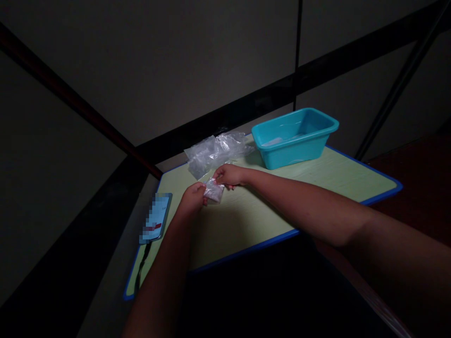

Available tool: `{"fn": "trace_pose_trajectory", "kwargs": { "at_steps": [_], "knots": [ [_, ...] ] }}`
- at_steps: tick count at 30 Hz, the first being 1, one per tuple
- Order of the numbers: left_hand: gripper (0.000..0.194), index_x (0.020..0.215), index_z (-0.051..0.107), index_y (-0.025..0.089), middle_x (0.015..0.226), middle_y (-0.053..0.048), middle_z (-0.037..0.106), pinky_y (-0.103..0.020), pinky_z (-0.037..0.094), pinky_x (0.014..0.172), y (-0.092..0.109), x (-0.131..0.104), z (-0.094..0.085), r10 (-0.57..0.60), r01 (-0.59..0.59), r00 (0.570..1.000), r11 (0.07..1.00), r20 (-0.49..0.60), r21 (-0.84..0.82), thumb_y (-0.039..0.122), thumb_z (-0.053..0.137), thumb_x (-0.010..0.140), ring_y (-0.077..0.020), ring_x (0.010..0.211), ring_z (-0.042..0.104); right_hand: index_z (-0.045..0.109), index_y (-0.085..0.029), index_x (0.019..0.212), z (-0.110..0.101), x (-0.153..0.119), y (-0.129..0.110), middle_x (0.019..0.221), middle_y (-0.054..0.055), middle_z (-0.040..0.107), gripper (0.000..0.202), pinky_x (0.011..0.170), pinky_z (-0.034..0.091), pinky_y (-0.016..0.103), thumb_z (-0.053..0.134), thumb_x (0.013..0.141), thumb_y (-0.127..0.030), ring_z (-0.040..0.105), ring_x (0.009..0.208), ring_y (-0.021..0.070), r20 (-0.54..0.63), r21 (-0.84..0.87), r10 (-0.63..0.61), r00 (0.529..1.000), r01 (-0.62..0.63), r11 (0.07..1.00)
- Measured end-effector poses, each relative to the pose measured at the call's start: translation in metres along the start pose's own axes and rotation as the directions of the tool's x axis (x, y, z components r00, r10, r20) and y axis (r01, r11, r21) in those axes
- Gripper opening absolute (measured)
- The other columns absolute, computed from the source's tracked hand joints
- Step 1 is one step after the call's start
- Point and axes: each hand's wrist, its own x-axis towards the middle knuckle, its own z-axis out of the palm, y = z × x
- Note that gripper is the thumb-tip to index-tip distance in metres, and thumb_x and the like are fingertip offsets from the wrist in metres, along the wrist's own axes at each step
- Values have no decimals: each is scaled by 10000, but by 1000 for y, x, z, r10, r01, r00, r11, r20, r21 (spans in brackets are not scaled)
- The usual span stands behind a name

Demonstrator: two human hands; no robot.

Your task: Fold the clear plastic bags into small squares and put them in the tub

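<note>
A small clear plastic bag with something whitish in it is held up over the table between my two hands. My left hand pinches its left edge. At its upper right corner, my right hand has thumb and fingers closed on the plastic. What exactly fills the bag is too small to make out. Just beyond my hands lies a loose heap of clear plastic bags, crumpled and overlapping.
A turquoise plastic basin stands at the back right with something pale inside. A phone with a lit screen and a dark strap are at the left edge. The pale table has blue edging; walls rise behind and left.
</note>
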Motion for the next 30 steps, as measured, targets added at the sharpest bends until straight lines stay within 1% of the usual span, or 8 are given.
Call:
{"fn": "trace_pose_trajectory", "kwargs": {
  "at_steps": [6, 12, 14, 17, 19, 22, 26, 30],
  "knots": [
    [240, 606, 469, 199, 364, 60, 418, -201, 265, 394, -2, 1, -1, -12, 12, 1000, 995, -7, 95, 406, 468, 726, -95, 342, 369, 606, -111, 840, 2, 0, -1, 393, -73, 470, 84, 343, 359, 147, 537, 792, -109, 432, 316, 60, 4, -62, 20, 1000, -20, 998],
    [342, 513, 490, 195, 360, 33, 431, -215, 270, 419, -6, 2, -6, 59, -34, 996, 943, -66, 331, 451, 450, 737, -113, 368, 392, 537, -88, 1150, 3, 0, -1, 408, -79, 468, 362, 347, 306, 163, 581, 799, -166, 405, 323, 73, -6, -200, -17, 1000, 15, 980],
    [348, 489, 504, 191, 379, 21, 458, -217, 267, 431, -6, 2, -7, 75, -50, 996, 910, -46, 411, 428, 447, 737, -117, 390, 409, 520, -89, 1191, 3, 1, -1, 467, -51, 523, 405, 375, 322, 178, 586, 807, -199, 432, 357, 82, -53, -265, -13, 999, -2, 964],
    [352, 470, 495, 195, 412, 8, 504, -222, 262, 445, -5, 1, -7, 68, -45, 997, 862, -28, 504, 406, 444, 747, -129, 425, 440, 569, -99, 1155, 2, 4, 0, 687, 26, 644, 393, 489, 384, 186, 625, 779, -198, 543, 518, 101, -123, -385, -52, 991, 1, 923],
    [353, 479, 498, 196, 434, 4, 523, -227, 260, 458, -3, 1, -6, 50, -28, 999, 811, -21, 584, 393, 437, 765, -136, 452, 462, 603, -108, 1118, 2, 6, 1, 801, 47, 667, 375, 585, 402, 183, 648, 752, -176, 587, 646, 114, -117, -469, -92, 989, 26, 883],
    [333, 543, 555, 188, 519, -16, 573, -239, 258, 481, -1, 0, -5, 55, -27, 998, 687, -15, 726, 368, 431, 796, -149, 516, 500, 626, -125, 1083, 5, 8, 2, 874, 53, 674, 353, 665, 401, 191, 651, 733, -165, 602, 753, 134, -87, -573, -134, 987, 60, 817],
    [329, 680, 634, 179, 697, -72, 651, -254, 285, 518, -1, -1, -4, 59, -57, 998, 528, 30, 847, 368, 412, 831, -179, 633, 559, 631, -156, 1047, 11, 8, 5, 970, 71, 671, 318, 698, 397, 223, 628, 732, -199, 601, 865, 178, -122, -659, -181, 976, 57, 750],
    [366, 767, 653, 175, 823, -113, 677, -268, 324, 558, -2, -1, -2, 66, -70, 997, 440, 46, 895, 375, 362, 864, -214, 742, 599, 614, -185, 1047, 17, 5, 6, 1019, 81, 665, 309, 690, 390, 253, 598, 744, -241, 596, 903, 212, -146, -699, -219, 965, 56, 713]
  ]
}}
